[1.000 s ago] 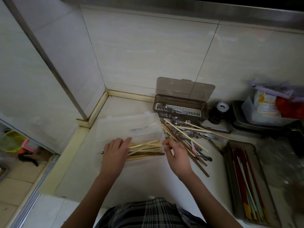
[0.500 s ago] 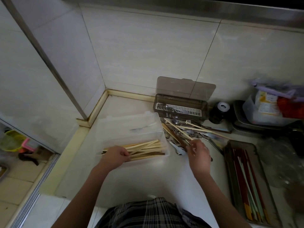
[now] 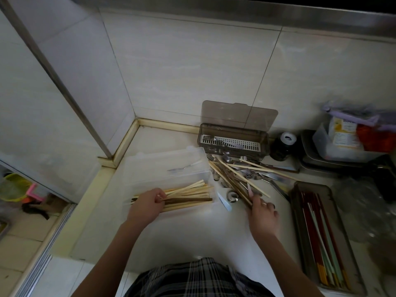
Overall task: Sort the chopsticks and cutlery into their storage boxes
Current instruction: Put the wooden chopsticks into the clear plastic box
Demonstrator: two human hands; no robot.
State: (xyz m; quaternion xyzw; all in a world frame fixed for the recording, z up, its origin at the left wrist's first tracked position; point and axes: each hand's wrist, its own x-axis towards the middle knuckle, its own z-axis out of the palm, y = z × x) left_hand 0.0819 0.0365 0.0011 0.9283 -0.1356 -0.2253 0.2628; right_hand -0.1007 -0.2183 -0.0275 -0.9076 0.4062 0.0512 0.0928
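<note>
Pale tile walls meet at a corner behind the white bench [image 3: 192,236]. Left hand [image 3: 147,205] curls on bamboo chopsticks [image 3: 188,197] in the clear box [image 3: 169,161]; right hand [image 3: 262,213] pinches dark chopsticks [image 3: 232,182] from the cutlery pile [image 3: 252,174], its fingertips blurred.

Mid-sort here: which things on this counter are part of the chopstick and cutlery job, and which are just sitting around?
Part of the job:
- clear plastic box of pale wooden chopsticks
- smoky lidded cutlery box
- mixed pile of chopsticks and metal cutlery
- grey tray of coloured chopsticks
- left hand, right hand

Lying about:
- dark jar with white cap
- plastic tub of packets
</note>
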